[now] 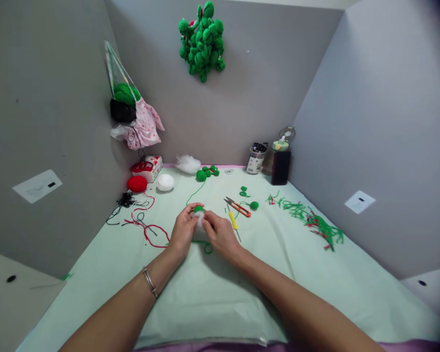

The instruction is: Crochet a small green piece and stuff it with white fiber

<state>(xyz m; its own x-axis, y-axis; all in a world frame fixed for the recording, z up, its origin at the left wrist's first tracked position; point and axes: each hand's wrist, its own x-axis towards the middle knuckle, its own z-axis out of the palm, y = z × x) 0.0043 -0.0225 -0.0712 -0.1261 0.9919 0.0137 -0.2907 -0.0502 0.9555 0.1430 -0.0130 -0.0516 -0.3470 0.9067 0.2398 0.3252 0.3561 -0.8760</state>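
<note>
Over the middle of the table, my left hand (pixel 183 229) is closed around a small green crocheted piece (pixel 198 209). My right hand (pixel 220 231) pinches white stuffing (pixel 200 220) against that piece, the fingers of both hands nearly meeting. Green yarn (pixel 208 248) curls on the cloth below my hands, and another strand runs back to a green yarn ball (pixel 201 175). Right of my hands lie orange-handled thread snips (pixel 238 207) and a crochet hook with a yellow grip (pixel 233 220). A small green ball (pixel 254 206) sits beside the snips.
Red yarn (pixel 137 184) and white yarn (pixel 165 183) stand at the back left, near loose stuffing (pixel 188 165). Green yarn scraps (pixel 317 225) spread across the right. A pen cup (pixel 255 159) and dark phone (pixel 280 167) stand at the back. Green crocheted pieces (pixel 202 44) hang on the wall.
</note>
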